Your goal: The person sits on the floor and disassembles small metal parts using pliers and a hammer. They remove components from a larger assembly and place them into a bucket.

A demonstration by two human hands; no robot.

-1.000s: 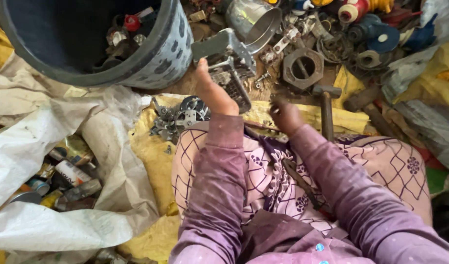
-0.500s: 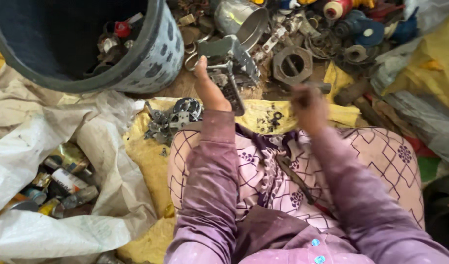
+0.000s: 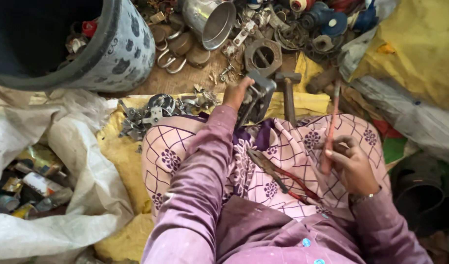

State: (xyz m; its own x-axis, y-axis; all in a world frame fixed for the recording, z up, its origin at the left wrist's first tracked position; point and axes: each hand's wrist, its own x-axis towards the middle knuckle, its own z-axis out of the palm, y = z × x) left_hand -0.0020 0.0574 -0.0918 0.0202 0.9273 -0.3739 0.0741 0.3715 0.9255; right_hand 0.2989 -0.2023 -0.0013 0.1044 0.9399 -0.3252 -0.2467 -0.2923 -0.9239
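My left hand grips a grey metal block-shaped scrap part and holds it upright at the far edge of my lap. My right hand is closed around the handle of a long thin reddish tool, a screwdriver or rod, which points away from me over my right knee. A pair of pliers with red handles lies loose on my patterned pink lap. A hammer rests just right of the metal part, its head on the ground.
A large dark bucket with scrap inside stands at upper left. Metal scrap, a steel pot, padlocks and a hexagonal nut lie ahead. A white sack with cans sits left; yellow cloth right.
My left hand lifted the grey metal part off the ground toward my lap. My right hand pulled back from the scrap pile to my right knee, now gripping the thin reddish tool.
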